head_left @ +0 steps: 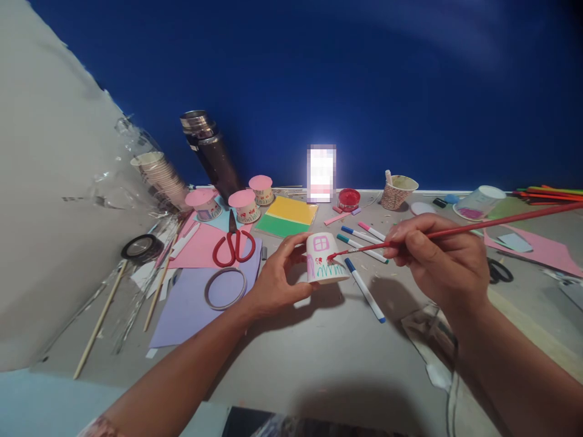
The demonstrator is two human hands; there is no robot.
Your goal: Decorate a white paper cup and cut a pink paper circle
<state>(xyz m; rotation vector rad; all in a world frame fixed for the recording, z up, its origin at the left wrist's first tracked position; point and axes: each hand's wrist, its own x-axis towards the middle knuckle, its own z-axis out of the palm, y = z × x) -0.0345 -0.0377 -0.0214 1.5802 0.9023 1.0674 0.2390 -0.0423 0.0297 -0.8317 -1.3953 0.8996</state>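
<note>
Upside down and a little tilted, a white paper cup (324, 260) is held from the left by my left hand (286, 273). It bears a purple window, green grass strokes and small red dabs. Between the fingers of my right hand (439, 261) is a long red paintbrush (473, 227), its tip at the red marks on the cup's side. Just right of the cup lies a blue-capped marker (364, 290), with several other capped markers behind it. A small open pot of red paint (348, 199) stands farther back.
Scissors with red handles (233, 243) and a tape roll (225, 288) lie left on coloured paper. Behind are decorated cups with pink tops (244, 205), a dark flask (214, 152) and stacked paper cups (159, 176). Wooden sticks (100, 321) lie far left; a patterned cup (398, 193) stands back right.
</note>
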